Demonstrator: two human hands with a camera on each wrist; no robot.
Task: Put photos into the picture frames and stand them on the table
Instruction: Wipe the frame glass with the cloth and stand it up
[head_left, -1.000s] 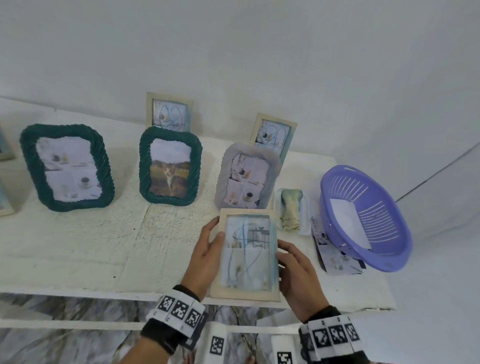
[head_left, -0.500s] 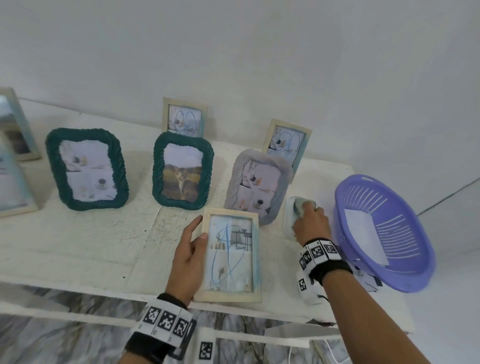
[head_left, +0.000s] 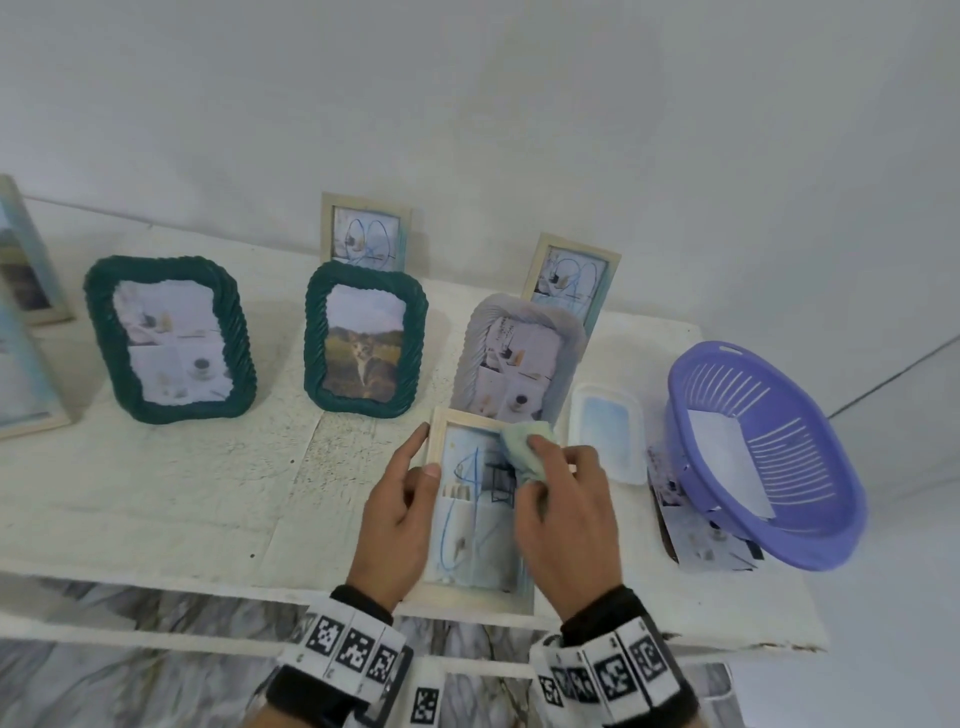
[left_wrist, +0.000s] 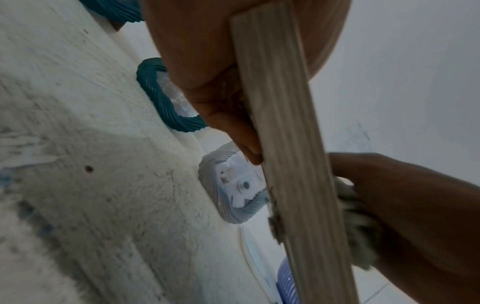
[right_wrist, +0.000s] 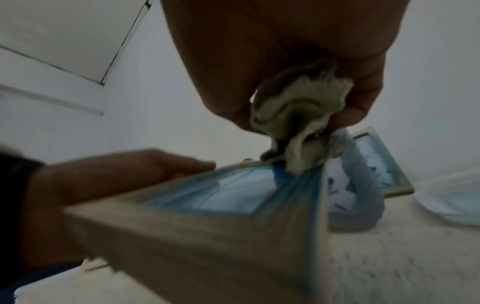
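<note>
Mostly the job looks done: on the table (head_left: 156, 493), seven filled frames stand, two cut off at far left. One wooden frame (head_left: 475, 584) remains, lower centre, photo inside, left hand (head_left: 397, 512) gripping its edge. Right hand (head_left: 569, 519) clutches one cloth (head_left: 524, 447) against its glass. Loose photos (head_left: 701, 545) lie beneath one basket (head_left: 810, 535), right.

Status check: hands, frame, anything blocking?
Left hand grips wooden frame by its left edge. Right hand presses cloth on its glass. Grey frame just behind; nothing blocking.
</note>
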